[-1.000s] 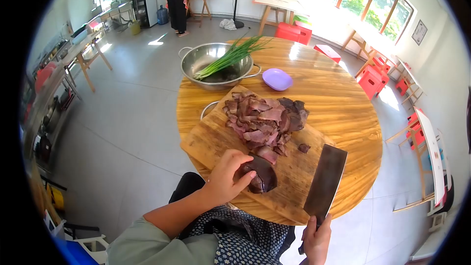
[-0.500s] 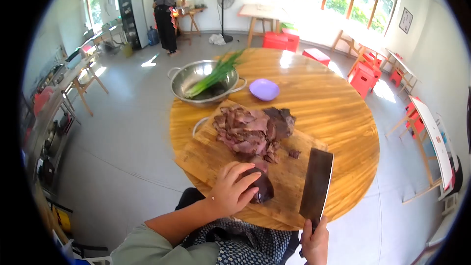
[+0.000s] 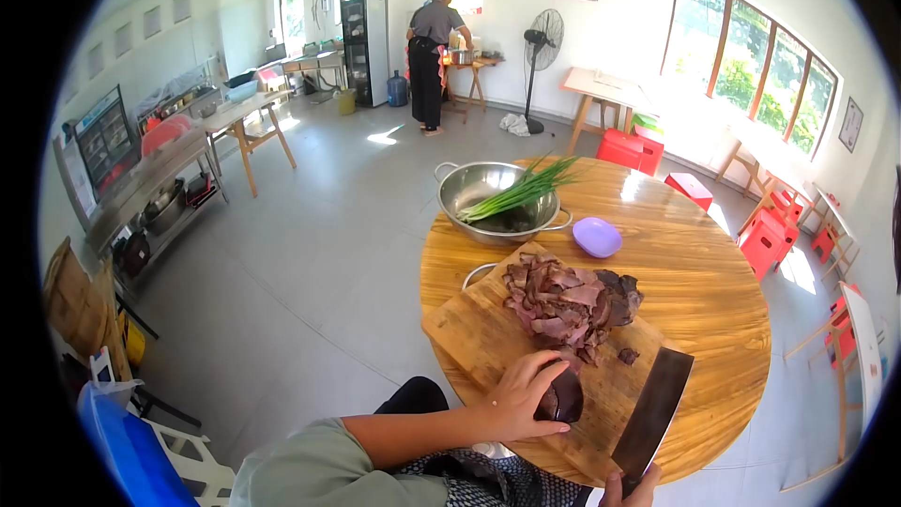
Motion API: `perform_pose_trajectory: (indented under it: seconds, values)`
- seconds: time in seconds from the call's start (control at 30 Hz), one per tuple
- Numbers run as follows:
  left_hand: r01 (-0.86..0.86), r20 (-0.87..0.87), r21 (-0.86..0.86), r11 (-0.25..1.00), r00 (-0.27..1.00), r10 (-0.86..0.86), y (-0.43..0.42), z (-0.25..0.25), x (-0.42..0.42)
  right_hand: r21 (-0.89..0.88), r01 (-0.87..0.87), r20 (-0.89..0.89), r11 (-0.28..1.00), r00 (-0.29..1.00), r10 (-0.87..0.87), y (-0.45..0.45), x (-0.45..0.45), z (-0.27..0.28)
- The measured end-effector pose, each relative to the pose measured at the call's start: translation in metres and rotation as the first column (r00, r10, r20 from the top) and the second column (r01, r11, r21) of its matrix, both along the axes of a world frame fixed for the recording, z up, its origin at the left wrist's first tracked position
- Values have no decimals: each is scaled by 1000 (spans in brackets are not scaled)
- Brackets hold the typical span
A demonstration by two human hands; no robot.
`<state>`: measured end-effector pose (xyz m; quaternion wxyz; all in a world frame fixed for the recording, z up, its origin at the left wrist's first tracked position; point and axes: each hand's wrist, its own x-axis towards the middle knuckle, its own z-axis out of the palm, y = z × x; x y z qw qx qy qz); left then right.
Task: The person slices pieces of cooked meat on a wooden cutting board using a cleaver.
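On the wooden cutting board [image 3: 479, 319] lies a heap of sliced dark red meat [image 3: 563, 300], with darker pieces at its right side and one small scrap apart. My left hand [image 3: 518, 399] grips a dark, glossy chunk of meat [image 3: 563, 398] near the board's front edge, thumb on the near side and fingers over the top. My right hand [image 3: 631, 490] is closed round the handle of a broad cleaver [image 3: 654, 408]. The blade slants over the board's right edge, apart from the chunk. The lower part of my right hand is cut off by the frame.
A steel basin [image 3: 460, 190] with green onions [image 3: 526, 190] stands at the round table's [image 3: 713, 319] back left, beside a purple plate [image 3: 598, 237]. Red stools [image 3: 768, 239] stand beyond. Another person [image 3: 432, 56] works by the far wall, near a fan [image 3: 542, 47].
The view has swung left, so the table and board appear farther right and lower. The cleaver leans more to the right. My left hand stays on the meat chunk.
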<state>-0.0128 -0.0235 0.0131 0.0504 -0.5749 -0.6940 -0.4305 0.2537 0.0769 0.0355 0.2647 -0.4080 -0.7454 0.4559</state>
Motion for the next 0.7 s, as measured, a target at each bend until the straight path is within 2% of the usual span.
perform_pose_trajectory:
  seconds: [0.03,0.07,0.13,0.17,0.23,0.27,0.3,0.33,0.37,0.43,0.47,0.5,0.57,0.6,0.63,0.7]
  values:
    - [16,8,-19,1000,1000,-16,0,2,-1,-22,-55,-92,998,994,53,-4,1,2]
    - [36,-11,-18,999,999,-36,1,6,-3,-20,-36,-110,999,993,33,-7,0,-1]
    - [40,25,45,998,999,-42,0,8,-8,71,-41,-224,997,973,56,-10,0,-9]
    - [18,-21,110,994,1000,-16,1,6,-19,111,-31,-273,993,960,61,-13,4,-13]
    - [-47,-2,194,980,999,48,5,8,-41,-109,-24,-285,994,958,-8,-15,9,-13]
    - [-124,91,182,976,990,109,5,18,-43,-150,-30,-240,988,971,-7,-15,13,-7]
    - [-205,40,185,961,979,201,9,11,-54,-111,-2,-198,994,980,-20,-12,15,-11]
    - [-265,67,184,946,964,257,11,5,-59,35,-5,-189,999,982,12,-8,16,-10]
    - [-253,64,169,953,967,245,14,-4,-64,179,-16,-172,984,984,48,-3,17,-7]
    - [-369,100,151,917,929,357,17,-22,-71,67,-63,-238,996,968,78,3,19,7]
    - [-379,120,146,914,924,364,16,-22,-69,159,-55,-286,986,953,99,11,17,-5]
    - [-377,97,170,910,926,366,18,-18,-68,-89,-88,-389,992,920,47,12,16,-6]
    - [-418,144,205,885,907,395,19,-16,-63,-138,-177,-374,974,920,115,29,24,-4]
    - [-414,171,202,887,907,385,19,-15,-61,-126,-189,-440,974,890,116,36,28,-6]
    - [-404,185,204,892,910,370,20,-14,-62,-105,-199,-404,974,904,141,46,37,-3]
    - [-429,202,216,877,898,390,21,-15,-64,-30,-146,-452,989,884,116,65,52,7]
